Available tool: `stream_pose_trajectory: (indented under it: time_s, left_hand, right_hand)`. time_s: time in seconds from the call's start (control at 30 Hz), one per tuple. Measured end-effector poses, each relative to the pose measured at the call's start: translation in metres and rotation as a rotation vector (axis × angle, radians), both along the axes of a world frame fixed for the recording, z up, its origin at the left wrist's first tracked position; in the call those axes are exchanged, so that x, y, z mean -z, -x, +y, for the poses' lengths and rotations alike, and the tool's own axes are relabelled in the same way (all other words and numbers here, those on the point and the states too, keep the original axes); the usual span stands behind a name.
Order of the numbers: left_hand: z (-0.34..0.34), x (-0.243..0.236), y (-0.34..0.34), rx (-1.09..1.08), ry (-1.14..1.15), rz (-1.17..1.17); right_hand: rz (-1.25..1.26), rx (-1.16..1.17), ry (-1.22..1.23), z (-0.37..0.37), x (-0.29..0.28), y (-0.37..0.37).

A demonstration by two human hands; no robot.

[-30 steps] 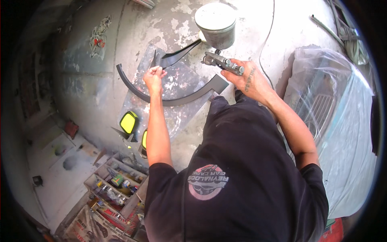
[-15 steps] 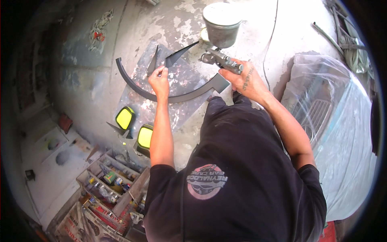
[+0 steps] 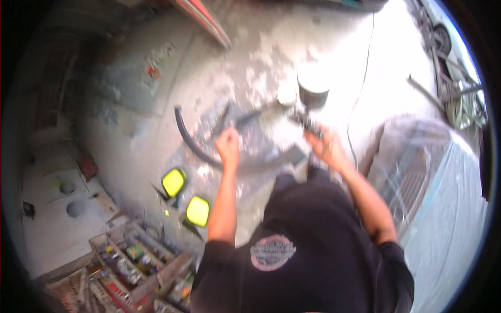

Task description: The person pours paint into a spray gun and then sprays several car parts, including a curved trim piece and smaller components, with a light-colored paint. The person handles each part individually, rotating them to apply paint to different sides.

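My right hand [image 3: 330,150] is wrapped round a metal spray gun [image 3: 308,124], which points away from me near a bucket. My left hand [image 3: 228,145] is closed, fingers pressed together; whatever it may hold is hidden by blur. Just beyond it lie two dark pointed trim pieces, one an upright wedge [image 3: 221,121] and the other a longer strip [image 3: 249,117]. Below my left forearm's line runs a long curved black trim [image 3: 189,137], like a wheel-arch moulding, its wide end near my feet. All of them rest on a paint-spotted dark sheet [image 3: 255,138] on the floor.
Two mirror housings with bright yellow faces, one farther [image 3: 174,182] and one nearer [image 3: 197,211], lie left. A wooden toolbox [image 3: 164,276] sits lower left. Ahead stand a bucket [image 3: 314,98] and a small tin [image 3: 286,95]. A cable [image 3: 360,99] crosses the floor; a plastic-covered car part [image 3: 417,172] is right.
My view has tilted up and blurred, so the floor things sit lower in it and a red panel shows at the top. Both hands keep about the same grip and place over the parts.
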State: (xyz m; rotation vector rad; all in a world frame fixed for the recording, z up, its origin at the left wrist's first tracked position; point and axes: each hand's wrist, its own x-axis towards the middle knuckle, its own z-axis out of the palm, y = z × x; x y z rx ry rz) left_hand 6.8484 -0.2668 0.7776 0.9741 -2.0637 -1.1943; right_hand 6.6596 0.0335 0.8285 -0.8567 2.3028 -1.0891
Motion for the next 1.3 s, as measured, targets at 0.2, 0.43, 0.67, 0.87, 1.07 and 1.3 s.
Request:
stream_pose_trajectory:
  time_s: [0.2,0.43,0.67,0.87,1.07,1.3]
  left_hand:
    - [0.003,0.008,0.000,-0.110,0.036,-0.011]
    - [0.000,-0.001,-0.005,-0.169,-0.039,0.010]
    - [-0.013,0.009,-0.002,-0.131,-0.065,0.128]
    - [-0.008,0.001,0.004,-0.164,-0.179,0.176]
    - [-0.016,0.009,-0.016,-0.156,-0.297,0.156]
    - [-0.023,0.019,-0.019,-0.247,-0.538,0.245]
  right_hand:
    - [-0.224,-0.023,0.025,-0.022,-0.050,-0.011]
    - [-0.343,0.187,0.011,-0.023,-0.080,-0.001]
    - [-0.440,0.041,0.012,-0.030,-0.102,-0.021]
    - [-0.270,0.074,0.024,-0.026,-0.082,-0.027]
    - [-0.261,0.282,0.044,-0.018,-0.078,-0.021]
    - [-0.421,0.138,-0.038,-0.012,-0.085,-0.032]
